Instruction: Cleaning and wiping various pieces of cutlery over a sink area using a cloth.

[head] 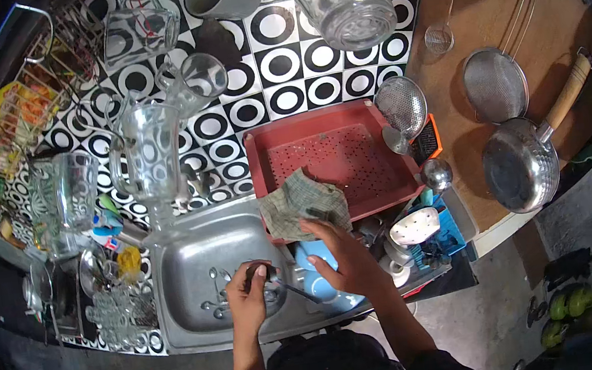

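Over the right side of the steel sink, my left hand grips a small dark round utensil, whose kind I cannot tell; a dark handle slants out to its right. My right hand has its fingers apart, the fingertips at the lower edge of a grey-green checked cloth. That cloth drapes over the near left rim of a red perforated tray. Several small spoons lie in the sink basin. Beneath and beside my right hand are light blue bowls.
Glass mugs hang at the left. A large glass jug is at the top. A blue basket with utensils stands right of the bowls. Strainers and a saucepan hang against the brown board at the right.
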`<state>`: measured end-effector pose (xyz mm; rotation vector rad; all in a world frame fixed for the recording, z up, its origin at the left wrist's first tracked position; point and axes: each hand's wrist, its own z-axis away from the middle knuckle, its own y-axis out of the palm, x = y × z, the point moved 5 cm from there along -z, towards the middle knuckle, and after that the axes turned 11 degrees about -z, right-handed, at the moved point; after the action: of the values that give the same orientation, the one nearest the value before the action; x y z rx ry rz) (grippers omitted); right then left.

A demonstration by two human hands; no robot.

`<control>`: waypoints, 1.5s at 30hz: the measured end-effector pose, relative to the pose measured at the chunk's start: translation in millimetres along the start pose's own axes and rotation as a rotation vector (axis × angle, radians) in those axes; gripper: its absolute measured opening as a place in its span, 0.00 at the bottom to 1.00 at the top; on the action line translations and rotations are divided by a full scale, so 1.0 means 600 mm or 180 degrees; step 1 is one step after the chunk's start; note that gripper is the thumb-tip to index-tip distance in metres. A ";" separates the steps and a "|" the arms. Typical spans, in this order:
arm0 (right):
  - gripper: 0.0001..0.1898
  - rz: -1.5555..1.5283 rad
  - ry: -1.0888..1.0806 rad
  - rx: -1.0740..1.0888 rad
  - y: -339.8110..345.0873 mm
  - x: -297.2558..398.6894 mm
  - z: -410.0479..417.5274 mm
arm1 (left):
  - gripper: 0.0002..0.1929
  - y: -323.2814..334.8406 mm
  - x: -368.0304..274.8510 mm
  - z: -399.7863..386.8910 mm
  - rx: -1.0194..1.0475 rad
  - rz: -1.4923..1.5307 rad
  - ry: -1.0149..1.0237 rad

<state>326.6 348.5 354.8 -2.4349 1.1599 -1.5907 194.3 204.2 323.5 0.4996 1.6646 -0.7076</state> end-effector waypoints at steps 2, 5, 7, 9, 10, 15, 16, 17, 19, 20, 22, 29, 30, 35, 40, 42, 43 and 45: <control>0.28 0.0015 -0.0028 0.0083 -0.002 0.012 0.015 | 0.07 0.006 0.006 0.002 -0.0062 -0.0304 0.0105; 0.27 0.0037 -0.0040 0.0160 -0.001 0.031 0.048 | 0.09 0.033 -0.010 0.009 0.0163 -0.0182 -0.0022; 0.27 -0.0192 0.0251 0.0318 0.014 0.032 0.078 | 0.08 0.048 -0.010 0.020 0.0333 -0.0167 0.0076; 0.26 -0.0188 0.0183 0.0224 0.030 0.032 0.105 | 0.08 0.071 -0.016 0.032 0.0739 -0.0909 0.0299; 0.24 -0.0242 0.0426 0.0054 0.035 0.024 0.122 | 0.07 0.079 -0.011 0.038 0.0782 -0.0846 0.0302; 0.20 0.0075 0.0864 0.0013 0.045 0.021 0.182 | 0.07 0.073 -0.028 0.099 0.0704 -0.0963 0.1063; 0.20 0.0078 0.0765 0.0025 0.051 0.023 0.193 | 0.08 0.065 -0.021 0.113 0.0667 -0.1005 0.0948; 0.20 0.0079 0.0760 -0.0016 0.055 0.036 0.200 | 0.09 0.054 -0.011 0.131 0.0627 -0.1051 0.0824; 0.18 -0.0494 0.1533 0.0421 0.078 0.050 0.219 | 0.09 0.041 0.013 0.163 0.0611 -0.1064 0.0861; 0.17 -0.0375 0.1578 0.0549 0.090 0.058 0.225 | 0.08 0.034 0.020 0.179 0.0553 -0.0973 0.0841; 0.16 -0.0329 0.1449 0.0564 0.116 0.055 0.243 | 0.08 0.023 0.027 0.205 0.0450 -0.0950 0.0902; 0.13 0.0039 0.1079 0.0407 0.177 0.080 0.269 | 0.09 -0.018 0.030 0.284 -0.0044 -0.0706 0.0652; 0.12 0.0105 0.0891 0.0419 0.184 0.088 0.271 | 0.09 -0.026 0.037 0.292 -0.0058 -0.0666 0.0722; 0.10 0.0365 0.0831 0.0410 0.172 0.122 0.286 | 0.11 -0.024 0.033 0.317 0.0231 -0.0418 0.0969; 0.13 0.0104 0.1134 0.0219 0.124 0.146 0.313 | 0.12 0.011 -0.001 0.325 0.0441 -0.0630 0.1378; 0.14 0.0096 0.1146 0.0127 0.106 0.156 0.325 | 0.12 0.032 -0.006 0.329 0.0518 -0.0571 0.1429; 0.15 0.0077 0.1147 0.0084 0.095 0.160 0.330 | 0.12 0.044 -0.008 0.330 0.0549 -0.0518 0.1456; 0.16 0.0275 0.1063 -0.0001 0.072 0.172 0.338 | 0.12 0.067 -0.017 0.326 0.0620 -0.0551 0.1490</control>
<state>484.7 182.8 321.1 -2.1393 1.2829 -2.0220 363.3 99.2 303.3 0.7047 2.1050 -0.9369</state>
